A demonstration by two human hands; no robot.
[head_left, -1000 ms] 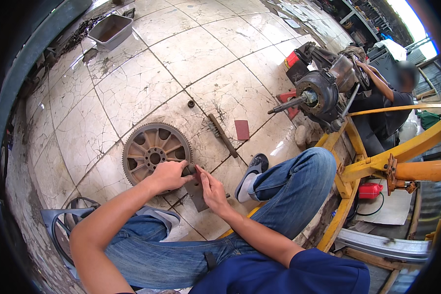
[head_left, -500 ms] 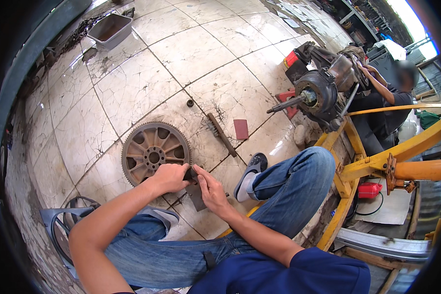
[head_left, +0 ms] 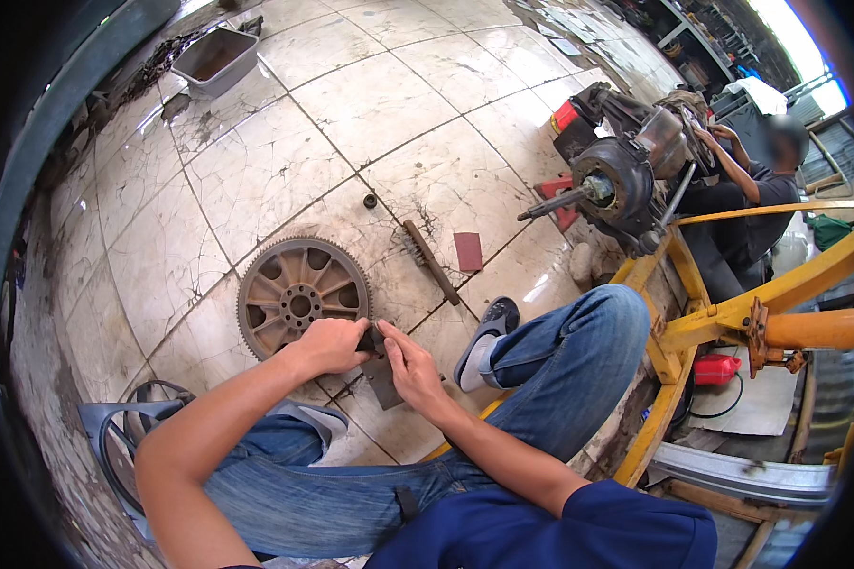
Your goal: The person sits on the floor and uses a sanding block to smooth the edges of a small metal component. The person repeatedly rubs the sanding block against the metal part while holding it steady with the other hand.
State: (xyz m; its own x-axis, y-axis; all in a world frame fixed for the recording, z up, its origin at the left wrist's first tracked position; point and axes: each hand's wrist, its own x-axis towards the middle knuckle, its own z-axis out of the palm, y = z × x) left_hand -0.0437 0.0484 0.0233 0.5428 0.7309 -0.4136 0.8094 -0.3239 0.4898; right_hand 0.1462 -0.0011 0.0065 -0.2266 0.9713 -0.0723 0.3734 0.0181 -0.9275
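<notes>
My left hand (head_left: 332,345) is closed, its thumb and forefinger pinching a small dark part (head_left: 372,339). My right hand (head_left: 410,372) grips the same part from the other side, its fingertips pressed together against it. The fingers cover most of this part, so its kind cannot be made out. Just beneath the hands, a flat dark grey piece (head_left: 381,384) shows between them. Beyond my left hand a rusty flywheel (head_left: 266,329) with a toothed rim lies flat on the tiles. A wire brush (head_left: 431,263) with a wooden handle rests farther right, beside a reddish sandpaper sheet (head_left: 468,251).
A small dark ring (head_left: 370,201) lies beyond the flywheel. At the far left stands a grey basin (head_left: 220,81). To the right, a co-worker (head_left: 764,190) has both hands at a greasy mechanical assembly (head_left: 617,180), near a yellow metal frame (head_left: 674,351).
Both hands stay in almost the same place, still together on the small dark part. The co-worker's arms have shifted slightly.
</notes>
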